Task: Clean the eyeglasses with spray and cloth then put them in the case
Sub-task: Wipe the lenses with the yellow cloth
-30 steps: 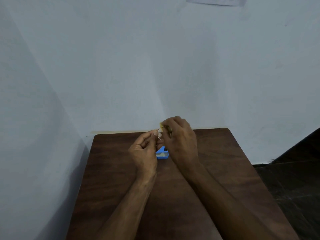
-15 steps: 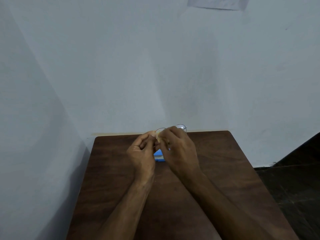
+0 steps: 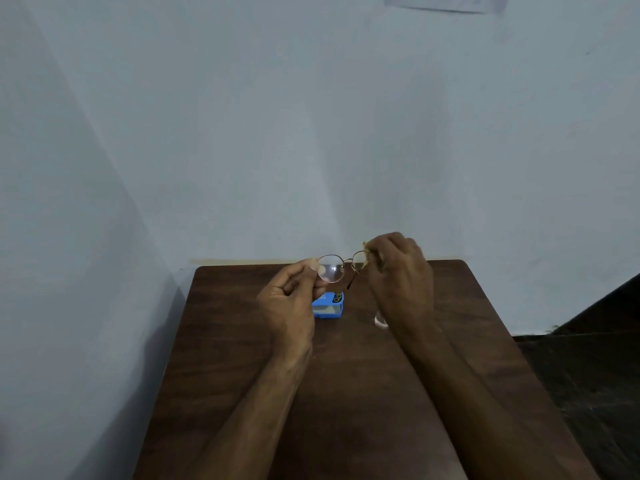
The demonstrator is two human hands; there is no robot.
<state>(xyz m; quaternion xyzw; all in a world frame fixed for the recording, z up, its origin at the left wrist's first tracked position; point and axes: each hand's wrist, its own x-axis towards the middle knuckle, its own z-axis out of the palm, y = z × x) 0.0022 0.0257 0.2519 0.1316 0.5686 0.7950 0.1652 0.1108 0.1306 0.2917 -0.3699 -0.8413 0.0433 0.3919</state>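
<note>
Brown table [image 3: 363, 393], pale walls. Above it the eyeglasses [image 3: 332, 268] lie left-right: left hand [image 3: 291, 306] pinches the left rim, right hand [image 3: 401, 275] pinches cloth [image 3: 365, 244] on the right lens. Below, the case [image 3: 327, 306] lies nearer the left hand.

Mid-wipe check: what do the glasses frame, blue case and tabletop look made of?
Eyeglasses: thin gold-toned wire rim, likely metal; clear glossy lenses, one catching glare. Blue case: smooth, evenly coloured, probably plastic, too small to be sure. Table: dark brown with visible grain, wood or wood-look veneer, low sheen.
</note>
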